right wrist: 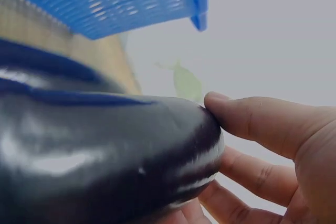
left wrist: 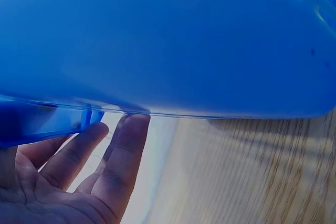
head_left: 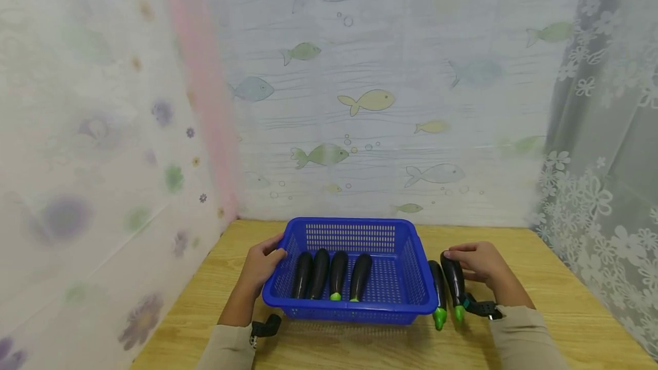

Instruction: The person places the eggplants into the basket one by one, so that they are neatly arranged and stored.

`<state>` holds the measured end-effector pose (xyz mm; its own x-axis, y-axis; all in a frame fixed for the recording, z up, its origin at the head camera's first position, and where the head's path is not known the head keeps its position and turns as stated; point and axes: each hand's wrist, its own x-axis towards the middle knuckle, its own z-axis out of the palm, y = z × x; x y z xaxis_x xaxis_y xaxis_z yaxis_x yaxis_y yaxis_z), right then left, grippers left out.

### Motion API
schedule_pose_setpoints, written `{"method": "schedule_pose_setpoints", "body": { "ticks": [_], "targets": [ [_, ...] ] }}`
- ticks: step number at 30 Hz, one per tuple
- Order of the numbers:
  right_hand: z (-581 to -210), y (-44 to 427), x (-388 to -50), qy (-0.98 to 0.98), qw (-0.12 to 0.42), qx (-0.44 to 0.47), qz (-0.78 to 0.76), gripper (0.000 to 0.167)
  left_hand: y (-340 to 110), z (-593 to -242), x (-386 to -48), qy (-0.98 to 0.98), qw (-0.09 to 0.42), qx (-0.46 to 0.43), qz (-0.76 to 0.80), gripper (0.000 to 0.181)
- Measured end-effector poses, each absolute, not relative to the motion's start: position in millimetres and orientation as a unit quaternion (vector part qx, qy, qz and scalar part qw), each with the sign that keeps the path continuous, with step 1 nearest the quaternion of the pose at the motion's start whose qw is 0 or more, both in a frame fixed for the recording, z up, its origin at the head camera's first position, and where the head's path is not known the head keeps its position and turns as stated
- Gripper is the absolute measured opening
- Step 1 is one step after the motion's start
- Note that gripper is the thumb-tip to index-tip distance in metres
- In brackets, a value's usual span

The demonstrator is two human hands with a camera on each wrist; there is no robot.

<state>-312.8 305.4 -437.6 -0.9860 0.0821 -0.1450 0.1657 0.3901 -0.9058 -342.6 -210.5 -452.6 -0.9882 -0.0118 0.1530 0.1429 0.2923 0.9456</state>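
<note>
A blue plastic basket [head_left: 354, 316] with slotted walls stands on the table, and several dark eggplants [head_left: 337, 273] lie side by side in its left and middle part. My left hand [head_left: 261, 262] grips the basket's left rim, thumb on top; the left wrist view has its fingers [left wrist: 123, 150] under the rim, its thumb out of sight. To the right of the basket, my right hand [head_left: 478, 261] pinches the blunt dark end of an eggplant [right wrist: 105, 156] between thumb and fingers. Another eggplant [head_left: 438, 293] lies between that one and the basket. Both have green stem ends toward me.
The wooden table [head_left: 565, 301] extends on both sides of the basket. Behind it hangs a pale sheet [head_left: 370, 147] printed with fish, with a flowered sheet [head_left: 103, 187] at the left and a grey lace-patterned curtain [head_left: 606, 187] at the right.
</note>
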Motion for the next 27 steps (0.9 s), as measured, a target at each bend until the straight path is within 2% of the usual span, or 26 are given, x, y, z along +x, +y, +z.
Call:
{"method": "schedule_pose_setpoints", "body": {
  "ticks": [11,20,27],
  "targets": [
    [-416.1,302.0,-316.4,0.831,0.029,0.046,-0.554,0.064,-208.5,-451.1,-342.3,-0.805,0.064,-0.036,-0.588,0.057],
    [-390.5,297.5,-316.8,0.832,0.022,0.018,-0.554,0.068,-201.4,-421.3,-317.9,-0.807,0.052,-0.045,-0.587,0.056],
    [-369.3,288.9,-316.3,0.829,0.006,0.004,-0.559,0.066,-200.2,-417.4,-314.0,-0.806,0.054,-0.047,-0.588,0.055]
  ]
}}
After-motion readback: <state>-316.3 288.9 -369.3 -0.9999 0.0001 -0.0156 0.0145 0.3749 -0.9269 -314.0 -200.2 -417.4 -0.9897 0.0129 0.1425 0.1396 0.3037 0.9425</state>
